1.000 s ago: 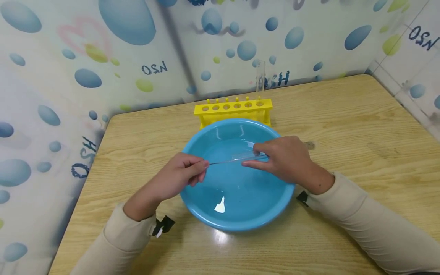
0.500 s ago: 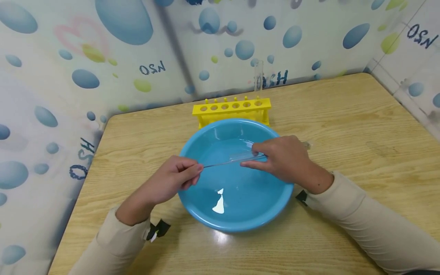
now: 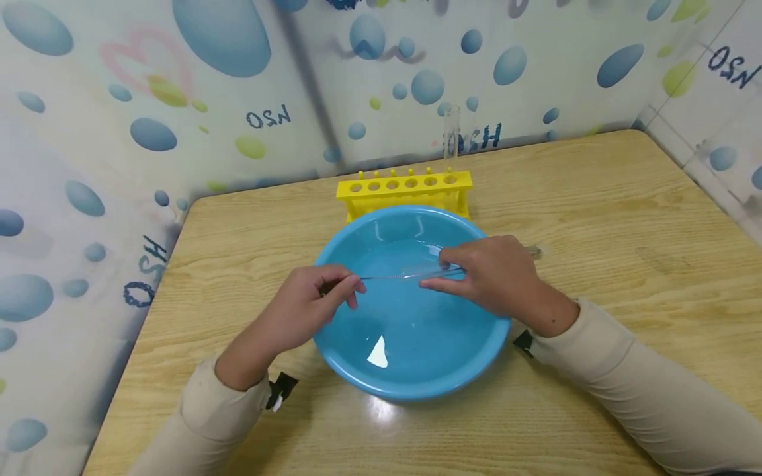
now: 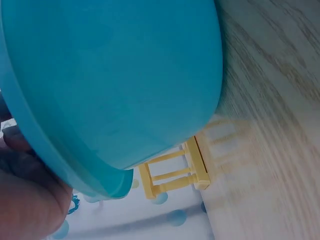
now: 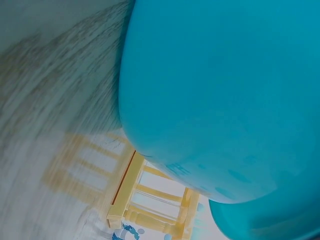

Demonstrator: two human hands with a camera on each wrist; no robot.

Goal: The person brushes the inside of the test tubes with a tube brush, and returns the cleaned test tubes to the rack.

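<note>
Over the blue basin [image 3: 411,390], my left hand [image 3: 306,301] pinches the thin wire handle of a test tube brush [image 3: 381,277] between thumb and fingers. That wire runs rightward into the mouth of a clear test tube [image 3: 419,271], which my right hand [image 3: 497,274] grips lying nearly level. The tube's far end pokes out past the right hand; a greyish patch shows there, its bristles too small to make out. In the left wrist view, part of the left hand [image 4: 30,200] appears beside the basin's rim. The right wrist view shows no hand.
A yellow test tube rack [image 3: 405,188] stands just behind the basin, with an upright test tube [image 3: 452,135] in its rightmost hole. Water with bright reflections lies in the basin. All stands on a wooden table [image 3: 595,218] against a patterned wall [image 3: 238,152]. Wet marks [image 3: 661,258] lie at right.
My left hand draws slightly left and down with the brush wire, then comes back right and up toward the tube. The right hand keeps its grip in place.
</note>
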